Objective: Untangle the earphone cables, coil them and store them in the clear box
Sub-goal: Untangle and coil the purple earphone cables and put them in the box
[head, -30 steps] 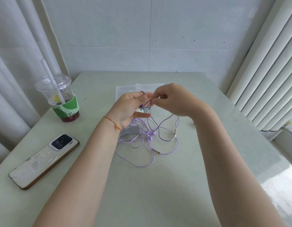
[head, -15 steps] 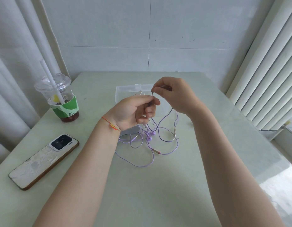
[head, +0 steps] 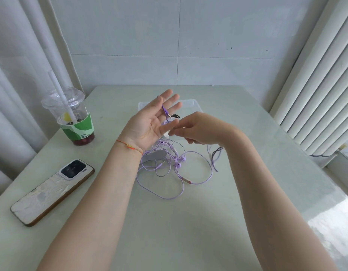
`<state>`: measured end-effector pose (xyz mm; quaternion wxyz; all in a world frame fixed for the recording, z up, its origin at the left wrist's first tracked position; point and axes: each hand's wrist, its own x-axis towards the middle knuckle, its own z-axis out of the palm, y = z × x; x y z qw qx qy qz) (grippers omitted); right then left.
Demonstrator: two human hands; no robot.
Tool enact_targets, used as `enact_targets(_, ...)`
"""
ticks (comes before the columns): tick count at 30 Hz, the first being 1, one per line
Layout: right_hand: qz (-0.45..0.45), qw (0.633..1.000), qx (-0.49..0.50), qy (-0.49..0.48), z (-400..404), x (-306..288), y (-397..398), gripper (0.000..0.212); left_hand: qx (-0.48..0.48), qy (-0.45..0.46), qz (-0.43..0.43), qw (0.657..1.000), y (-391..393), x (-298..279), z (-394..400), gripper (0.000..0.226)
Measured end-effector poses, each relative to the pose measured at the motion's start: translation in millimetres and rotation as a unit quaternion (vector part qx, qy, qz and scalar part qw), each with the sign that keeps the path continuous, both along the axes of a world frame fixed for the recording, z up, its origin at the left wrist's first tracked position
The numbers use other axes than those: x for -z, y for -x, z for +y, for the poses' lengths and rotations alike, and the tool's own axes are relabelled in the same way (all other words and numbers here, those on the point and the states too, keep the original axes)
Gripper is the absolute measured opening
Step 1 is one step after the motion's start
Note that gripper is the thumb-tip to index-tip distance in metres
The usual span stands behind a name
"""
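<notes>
- Head view, left hand (head: 149, 122): raised above the tabletop (head: 247, 192), palm up, fingers straight and spread. A purple plug end (head: 166, 111) lies across the fingers, not gripped. The flat palm appears to serve as a former for winding the cable.
- Head view, right hand (head: 196, 128): held just beside the left hand's thumb, fingers curled toward each other at the tips. The tips are blurred; whether they pinch a strand cannot be told. Judged role: feeding cable toward the left hand.
- Head view, earphone cables (head: 169, 173): lilac loops lie tangled on the tabletop below both hands, with two earbuds (head: 181, 161) near the middle and an inline connector (head: 186, 180) on the near loop. A darker strand (head: 216, 153) lies beside the right wrist. Untangling is judged incomplete; no coil is formed.
- Head view, clear box (head: 190, 104): rests on the tabletop beyond the hands, partly hidden by them, placed within reach for storage. Contents cannot be told.
- Head view, surroundings: an iced drink cup (head: 75, 122) with straw and a phone (head: 52, 190), face down, stand well apart to the left, outside the working area.
</notes>
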<state>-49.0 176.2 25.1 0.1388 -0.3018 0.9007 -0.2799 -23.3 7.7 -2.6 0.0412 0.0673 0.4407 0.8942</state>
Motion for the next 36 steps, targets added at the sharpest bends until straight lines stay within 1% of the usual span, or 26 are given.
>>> enact_targets(2, 0.018, 1.000, 0.004, -0.001, 0.4, -2.5, -0.4, 0.017, -0.024, 0.071, -0.012, 0.997, 0.8, 1.8, 0.6, 0.028)
enact_targets(5, 0.071, 0.997, 0.037, 0.016, 1.9, -5.2, 2.5, 0.016, -0.035, 0.185, -0.034, 0.982, 1.3, 4.2, 1.4, 0.028)
enact_targets(8, 0.109, 0.991, 0.062, 0.050, 5.4, -7.9, 4.4, 0.014, 0.003, 0.260, -0.048, 0.964, -1.4, 3.6, 4.0, 0.026)
enact_targets(10, 0.120, 0.988, 0.074, 0.070, 8.4, -7.8, 7.0, 0.012, 0.053, 0.280, -0.057, 0.957, -3.7, 1.9, 6.5, 0.026)
enact_targets(12, 0.118, 0.984, 0.083, 0.101, 11.1, -5.7, 10.1, 0.009, 0.102, 0.275, -0.068, 0.954, -5.8, 0.5, 7.5, 0.030)
enact_targets(16, 0.101, 0.981, 0.073, 0.149, 10.5, -0.2, 15.4, 0.007, 0.159, 0.220, -0.077, 0.959, -9.9, -4.5, 5.4, 0.034)
enact_targets(18, 0.064, 0.975, 0.074, 0.197, 8.5, 3.8, 17.2, 0.009, 0.166, 0.176, -0.072, 0.968, -11.7, -6.3, 5.0, 0.033)
enact_targets(20, 0.026, 0.968, 0.078, 0.239, 5.8, 8.2, 16.1, 0.019, 0.166, 0.100, -0.055, 0.979, -11.2, -6.4, 4.3, 0.034)
enact_targets(21, 0.015, 0.967, 0.084, 0.241, 4.8, 10.4, 15.2, 0.025, 0.167, 0.054, -0.041, 0.984, -10.0, -5.6, 3.9, 0.035)
enact_targets(23, 0.000, 0.973, 0.086, 0.216, 2.6, 13.4, 12.9, 0.024, 0.164, -0.025, -0.016, 0.986, -7.2, -4.0, 2.8, 0.035)
enact_targets(25, -0.025, 0.983, 0.070, 0.170, -0.6, 13.2, 7.8, 0.027, 0.142, -0.048, -0.004, 0.989, -4.3, -2.6, 1.5, 0.034)
enact_targets(27, -0.037, 0.992, 0.037, 0.116, -2.6, 12.1, 4.2, 0.027, 0.105, -0.035, -0.002, 0.994, -1.6, -0.7, -0.6, 0.034)
enact_targets(29, -0.032, 0.997, 0.028, 0.068, -2.0, 10.3, 2.2, 0.026, 0.070, -0.005, -0.007, 0.998, 0.9, 1.8, -2.1, 0.035)
enact_targets(33, -0.017, 0.999, 0.033, 0.016, 2.4, 3.6, 2.7, 0.015, 0.000, 0.105, -0.026, 0.994, 5.2, 7.2, -0.1, 0.033)
enact_targets(36, 0.006, 0.999, 0.047, 0.020, 6.4, -3.0, 1.7, 0.012, -0.017, 0.209, -0.035, 0.977, 5.9, 10.9, 2.0, 0.030)
